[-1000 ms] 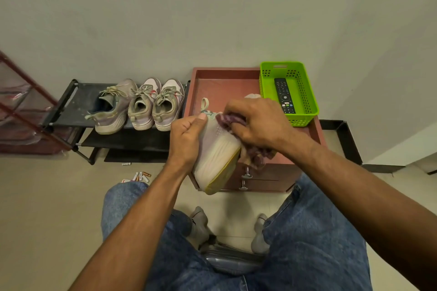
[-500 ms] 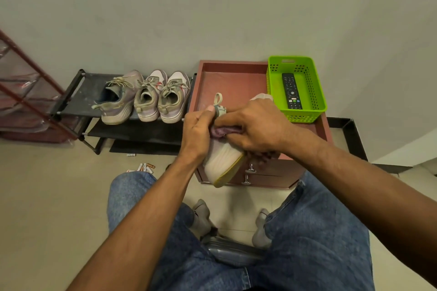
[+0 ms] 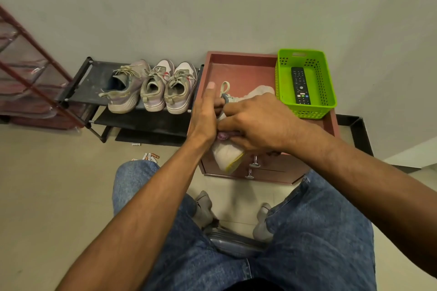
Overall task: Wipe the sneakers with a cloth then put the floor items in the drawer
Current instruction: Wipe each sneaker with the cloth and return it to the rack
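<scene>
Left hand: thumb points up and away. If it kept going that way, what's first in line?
Probably the far rim of the red cabinet top, then the wall. The left hand holds the sneaker; depth is unclear from one view.

Basket [image 3: 307, 111]: bright green. Remote [image 3: 300, 85]: black, coloured buttons. Cabinet [image 3: 238, 68]: reddish brown. Cloth [image 3: 223, 136]: purple. Held sneaker [image 3: 225, 157]: white, yellow-edged sole. Shoe rack [image 3: 142, 123], nine o'clock: black. Jeans [image 3: 307, 243]: blue.

A plain grey-white wall [image 3: 212, 2] is seen across the far side, met below by a beige floor [image 3: 47, 196]. A black two-tier shoe rack [image 3: 146, 123] is set against the wall, with a red metal-framed rack [image 3: 30, 73] at far left. A black frame [image 3: 354, 130] is placed at right.
</scene>
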